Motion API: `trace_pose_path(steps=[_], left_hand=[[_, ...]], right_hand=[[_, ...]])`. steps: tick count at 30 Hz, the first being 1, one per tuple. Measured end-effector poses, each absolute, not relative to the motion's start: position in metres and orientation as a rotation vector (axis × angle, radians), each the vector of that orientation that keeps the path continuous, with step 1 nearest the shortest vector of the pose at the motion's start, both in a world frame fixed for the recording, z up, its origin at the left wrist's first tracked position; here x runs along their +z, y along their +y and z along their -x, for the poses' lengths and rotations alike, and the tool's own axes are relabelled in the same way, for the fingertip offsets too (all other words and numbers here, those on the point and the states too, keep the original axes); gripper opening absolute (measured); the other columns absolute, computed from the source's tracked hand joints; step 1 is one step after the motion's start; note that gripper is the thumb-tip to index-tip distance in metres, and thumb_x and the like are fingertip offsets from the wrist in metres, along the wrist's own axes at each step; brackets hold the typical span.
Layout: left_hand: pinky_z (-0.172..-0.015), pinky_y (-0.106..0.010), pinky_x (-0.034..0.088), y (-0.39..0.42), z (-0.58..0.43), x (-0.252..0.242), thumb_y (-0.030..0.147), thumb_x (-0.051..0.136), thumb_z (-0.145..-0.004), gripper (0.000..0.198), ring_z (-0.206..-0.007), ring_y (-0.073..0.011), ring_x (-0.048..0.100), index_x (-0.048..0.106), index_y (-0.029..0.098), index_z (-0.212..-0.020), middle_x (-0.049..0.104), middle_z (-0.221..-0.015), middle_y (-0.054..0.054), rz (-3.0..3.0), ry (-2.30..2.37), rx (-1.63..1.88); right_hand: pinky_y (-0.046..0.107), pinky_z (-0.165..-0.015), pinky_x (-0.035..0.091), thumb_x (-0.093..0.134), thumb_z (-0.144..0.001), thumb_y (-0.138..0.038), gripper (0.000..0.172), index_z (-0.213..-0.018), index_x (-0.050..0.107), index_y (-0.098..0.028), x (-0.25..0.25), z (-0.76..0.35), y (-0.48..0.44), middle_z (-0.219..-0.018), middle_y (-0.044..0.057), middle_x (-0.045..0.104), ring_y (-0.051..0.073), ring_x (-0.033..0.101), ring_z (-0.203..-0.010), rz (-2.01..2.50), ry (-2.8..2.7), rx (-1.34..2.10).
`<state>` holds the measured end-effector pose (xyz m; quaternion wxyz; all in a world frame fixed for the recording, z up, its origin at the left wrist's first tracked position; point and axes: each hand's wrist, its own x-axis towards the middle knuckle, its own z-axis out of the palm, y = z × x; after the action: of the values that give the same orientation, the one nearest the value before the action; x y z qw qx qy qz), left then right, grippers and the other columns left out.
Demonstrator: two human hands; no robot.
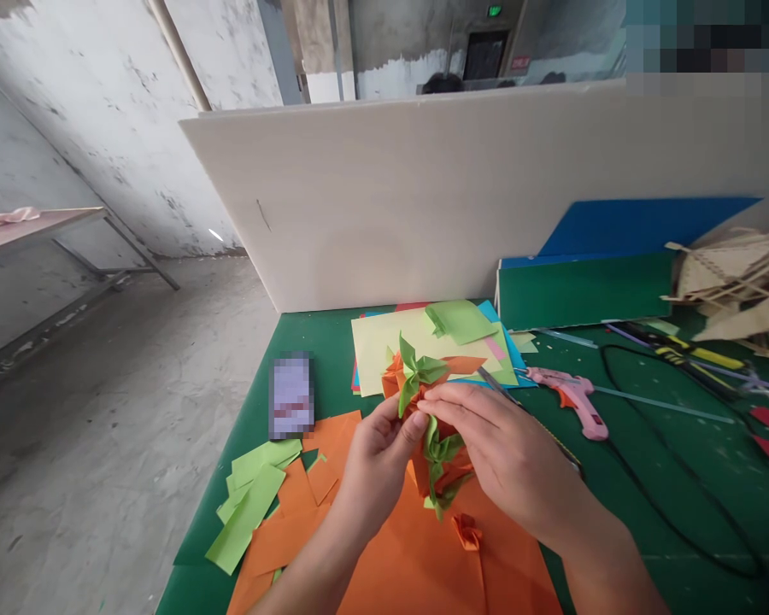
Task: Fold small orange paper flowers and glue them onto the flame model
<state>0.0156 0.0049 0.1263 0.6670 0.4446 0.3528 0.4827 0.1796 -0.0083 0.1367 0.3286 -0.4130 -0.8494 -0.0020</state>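
Orange and green folded paper flowers are between my hands, above a large orange paper sheet. My left hand is closed, its thumb and fingers pinching the orange paper near the middle. From the other side my right hand meets it, fingertips pressed together at the same spot. Green leaf-shaped folds stick up above the fingers, and more hang below them. What exactly lies between the fingertips is partly hidden. A small orange folded piece rests on the sheet below my right hand.
Green paper strips and orange pieces lie at left, near a phone. Stacked coloured sheets lie behind. A pink glue gun with a black cord lies right. A white board stands across the back.
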Motion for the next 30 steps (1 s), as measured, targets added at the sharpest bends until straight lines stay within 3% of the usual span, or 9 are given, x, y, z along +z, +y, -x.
trace_pose_path(steps=[11,17,20,23,24,26,28,30], left_hand=[[-0.09,-0.028,0.049,0.006,-0.017,0.124,0.031,0.067,-0.085,0.026,-0.103,-0.0197,0.063,0.071,0.024,-0.109,0.072,-0.106,-0.003,-1.051,0.789,1.14],[-0.094,-0.033,0.047,0.009,-0.009,0.128,0.037,0.065,-0.087,0.034,-0.11,-0.0233,0.062,0.066,0.024,-0.118,0.069,-0.117,-0.007,-0.896,0.78,1.085],[-0.095,-0.033,0.047,0.009,-0.004,0.131,0.038,0.065,-0.087,0.034,-0.114,-0.0248,0.06,0.065,0.024,-0.118,0.066,-0.124,-0.008,-0.861,0.792,1.085],[-0.099,-0.035,0.045,0.009,-0.002,0.135,0.03,0.071,-0.082,0.045,-0.125,-0.0272,0.052,0.06,0.025,-0.125,0.058,-0.135,-0.008,-0.846,0.717,1.093],[-0.1,-0.035,0.045,0.009,-0.002,0.136,0.026,0.074,-0.079,0.053,-0.128,-0.0278,0.049,0.055,0.027,-0.129,0.055,-0.139,-0.007,-0.84,0.689,1.087],[-0.101,-0.036,0.046,0.009,-0.003,0.138,0.019,0.076,-0.076,0.07,-0.132,-0.0281,0.045,0.046,0.033,-0.137,0.05,-0.144,-0.006,-0.822,0.658,1.088],[-0.101,-0.036,0.046,0.009,-0.004,0.137,0.017,0.076,-0.075,0.078,-0.133,-0.0272,0.044,0.039,0.036,-0.141,0.046,-0.147,-0.004,-0.805,0.659,1.113],[-0.102,-0.034,0.046,0.009,-0.004,0.135,0.015,0.075,-0.076,0.08,-0.133,-0.0262,0.045,0.037,0.038,-0.142,0.045,-0.147,-0.004,-0.796,0.668,1.147]], right_hand=[[0.039,-0.095,0.054,0.034,-0.094,-0.004,0.041,-0.125,0.058,-0.014,0.136,-0.175,-0.009,-0.122,0.011,0.063,0.021,0.058,-0.115,1.143,-2.205,0.022],[0.039,-0.101,0.049,0.036,-0.091,-0.003,0.051,-0.135,0.051,-0.025,0.154,-0.188,-0.016,-0.134,0.006,0.057,0.021,0.054,-0.124,1.047,-2.046,-0.001],[0.041,-0.098,0.05,0.042,-0.092,-0.008,0.044,-0.129,0.056,-0.027,0.158,-0.212,-0.01,-0.131,0.006,0.059,0.024,0.058,-0.119,1.221,-1.845,-0.139],[0.042,-0.083,0.055,0.046,-0.094,-0.02,0.027,-0.115,0.062,-0.023,0.14,-0.256,0.003,-0.115,0.011,0.067,0.031,0.065,-0.106,1.55,-1.748,-0.316],[0.038,-0.068,0.056,0.048,-0.093,-0.025,0.024,-0.112,0.062,-0.022,0.129,-0.274,0.007,-0.108,0.012,0.069,0.031,0.069,-0.095,1.674,-1.794,-0.3],[0.031,-0.042,0.046,0.05,-0.092,-0.032,0.018,-0.101,0.063,-0.023,0.1,-0.314,0.012,-0.088,0.013,0.072,0.028,0.07,-0.065,1.798,-1.796,-0.291],[0.027,-0.033,0.037,0.054,-0.09,-0.034,0.015,-0.083,0.064,-0.025,0.071,-0.35,0.013,-0.069,0.009,0.07,0.021,0.062,-0.043,1.83,-1.831,-0.13],[0.028,-0.032,0.032,0.058,-0.086,-0.04,0.026,-0.064,0.06,-0.024,0.048,-0.377,0.012,-0.052,0.006,0.062,0.019,0.055,-0.033,1.865,-1.824,0.006]])
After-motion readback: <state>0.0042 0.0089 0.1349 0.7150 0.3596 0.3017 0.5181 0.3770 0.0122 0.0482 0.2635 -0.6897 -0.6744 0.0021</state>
